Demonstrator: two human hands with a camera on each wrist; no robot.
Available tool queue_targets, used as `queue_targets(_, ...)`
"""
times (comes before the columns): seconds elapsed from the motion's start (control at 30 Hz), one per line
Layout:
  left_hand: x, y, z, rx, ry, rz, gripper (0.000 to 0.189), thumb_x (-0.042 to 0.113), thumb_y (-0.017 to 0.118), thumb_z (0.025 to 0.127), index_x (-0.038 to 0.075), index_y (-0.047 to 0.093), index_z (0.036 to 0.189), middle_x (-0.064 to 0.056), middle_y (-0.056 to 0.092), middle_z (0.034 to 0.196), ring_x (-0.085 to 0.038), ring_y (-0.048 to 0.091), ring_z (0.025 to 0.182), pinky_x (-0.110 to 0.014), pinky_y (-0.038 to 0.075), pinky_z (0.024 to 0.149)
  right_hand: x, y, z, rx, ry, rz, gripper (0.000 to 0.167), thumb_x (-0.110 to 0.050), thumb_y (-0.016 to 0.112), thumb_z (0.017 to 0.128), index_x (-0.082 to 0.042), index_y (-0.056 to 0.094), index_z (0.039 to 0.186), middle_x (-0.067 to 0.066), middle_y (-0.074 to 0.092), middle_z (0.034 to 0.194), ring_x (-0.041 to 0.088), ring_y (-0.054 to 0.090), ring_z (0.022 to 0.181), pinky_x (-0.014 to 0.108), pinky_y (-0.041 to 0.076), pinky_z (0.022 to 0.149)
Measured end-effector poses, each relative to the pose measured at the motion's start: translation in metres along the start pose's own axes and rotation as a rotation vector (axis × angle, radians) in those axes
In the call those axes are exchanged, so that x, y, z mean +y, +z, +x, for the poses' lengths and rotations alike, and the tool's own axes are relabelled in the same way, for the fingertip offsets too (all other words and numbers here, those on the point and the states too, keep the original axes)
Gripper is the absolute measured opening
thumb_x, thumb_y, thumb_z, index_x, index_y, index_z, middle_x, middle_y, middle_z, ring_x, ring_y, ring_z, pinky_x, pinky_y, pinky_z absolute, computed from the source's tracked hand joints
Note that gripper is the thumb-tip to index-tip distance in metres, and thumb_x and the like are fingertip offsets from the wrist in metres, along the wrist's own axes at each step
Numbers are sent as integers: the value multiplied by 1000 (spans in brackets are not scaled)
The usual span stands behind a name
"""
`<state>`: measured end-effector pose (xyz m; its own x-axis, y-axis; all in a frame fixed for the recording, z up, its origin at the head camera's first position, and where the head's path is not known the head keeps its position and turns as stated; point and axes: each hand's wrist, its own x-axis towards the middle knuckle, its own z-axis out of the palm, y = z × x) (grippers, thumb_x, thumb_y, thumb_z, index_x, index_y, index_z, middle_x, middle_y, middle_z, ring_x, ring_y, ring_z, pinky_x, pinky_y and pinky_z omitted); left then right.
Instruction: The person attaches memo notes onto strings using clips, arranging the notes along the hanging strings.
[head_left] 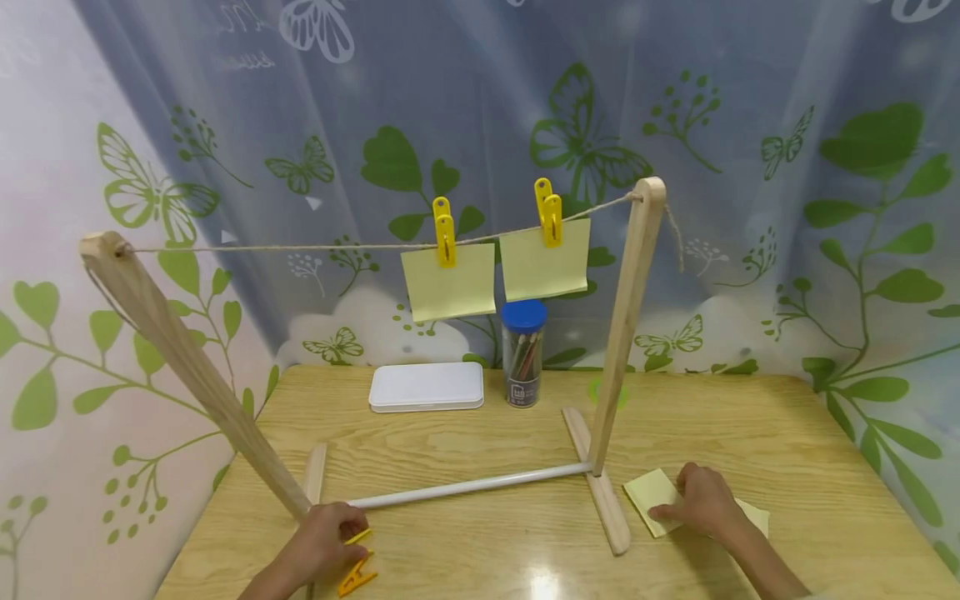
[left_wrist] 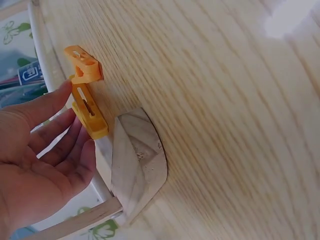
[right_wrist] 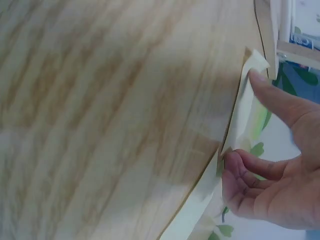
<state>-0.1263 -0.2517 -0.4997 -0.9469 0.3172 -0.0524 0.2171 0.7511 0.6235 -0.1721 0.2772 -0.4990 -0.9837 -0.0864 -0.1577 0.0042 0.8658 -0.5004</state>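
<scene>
My left hand (head_left: 318, 542) is low at the left, beside the foot of a wooden stand. Its thumb and fingers pinch a yellow clothespin (left_wrist: 91, 114). Another clothespin (left_wrist: 82, 64), more orange, lies on the table right by it. Over at the right, my right hand (head_left: 705, 500) grips a pale yellow sticky note (head_left: 648, 492) by its edges, thumb on one side and fingers on the other. A second sticky note (head_left: 756, 517) lies partly hidden under that hand and forearm.
A string (head_left: 315, 247) runs between two wooden posts (head_left: 626, 333); two yellow clothespins (head_left: 446, 237) hold sticky notes (head_left: 453, 287) on it. A white bar (head_left: 472, 486) joins the posts low down. Behind stand a white case (head_left: 427, 386) and a blue-lidded pencil jar (head_left: 522, 354).
</scene>
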Motion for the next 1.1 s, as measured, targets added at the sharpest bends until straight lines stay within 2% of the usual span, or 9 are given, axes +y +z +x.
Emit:
queue_targets(0.13, -1, 0, 0, 0, 18, -24, 20, 10, 82, 68, 4, 68, 82, -1, 63, 77, -5, 54, 67, -18, 44, 57, -1, 1, 0, -3, 17, -15, 73, -40, 86, 61, 15, 54, 98, 21, 63, 90, 25, 60, 80, 39, 54, 69)
queue_targets(0.23, -1, 0, 1, 3, 19, -26, 20, 9, 81, 69, 3, 69, 83, -2, 64, 77, -5, 54, 67, -18, 44, 57, -3, 0, -1, -5, 30, -10, 69, -38, 86, 63, 14, 55, 95, 15, 61, 84, 21, 56, 74, 34, 51, 64)
queue_targets(0.43, -1, 0, 1, 15, 23, 5, 18, 8, 79, 72, 2, 69, 86, -2, 64, 78, -5, 54, 67, -17, 44, 57, -4, 1, -3, -3, 19, -22, 45, -31, 84, 68, 1, 55, 77, 2, 47, 68, 16, 43, 63, 25, 36, 54)
queue_targets(0.6, 0, 1, 1, 22, 17, 24, 16, 8, 78, 74, 2, 69, 86, -1, 64, 78, -3, 53, 66, -17, 44, 57, 0, 0, -6, -34, -18, 137, 27, -14, 78, 75, -3, 53, 77, 1, 49, 67, 14, 43, 59, 21, 36, 50)
queue_targets(0.73, -1, 1, 1, 40, 34, 34, 16, 8, 78, 74, 2, 69, 87, -1, 64, 78, -3, 53, 67, -18, 44, 57, 0, -8, -10, -58, -62, 233, 17, -12, 71, 80, -3, 56, 81, 0, 49, 67, 8, 38, 54, 20, 35, 48)
queue_targets(0.8, -1, 1, 1, 40, 21, 41, 16, 7, 77, 74, 2, 69, 87, -1, 65, 79, -3, 53, 67, -18, 44, 57, -1, -13, -13, -54, -68, 246, 18, -14, 69, 83, 0, 60, 88, -1, 46, 65, 7, 34, 52, 20, 33, 48)
queue_targets(0.9, -1, 1, 1, 31, -5, 60, 17, 8, 77, 75, 2, 69, 89, -2, 65, 81, -3, 53, 69, -18, 44, 58, -2, -19, -17, -37, -54, 275, 29, -17, 68, 85, 8, 54, 81, -4, 37, 61, 5, 27, 52, 22, 29, 50)
queue_targets(1.03, 2, 2, 0, 25, -27, 113, 19, 12, 77, 76, 3, 69, 90, 1, 62, 78, -5, 50, 68, -20, 43, 58, -3, -26, -23, -37, -49, 329, 37, -21, 64, 91, 4, 43, 73, -3, 36, 64, 4, 38, 57, 22, 34, 55)
queue_targets(1.1, 5, 2, 0, 30, -23, 143, 21, 14, 78, 76, 3, 69, 91, 2, 60, 77, -4, 47, 66, -21, 41, 57, -4, -29, -26, -35, -72, 341, 26, -23, 60, 94, -1, 54, 82, -1, 51, 74, 5, 54, 72, 24, 46, 61)
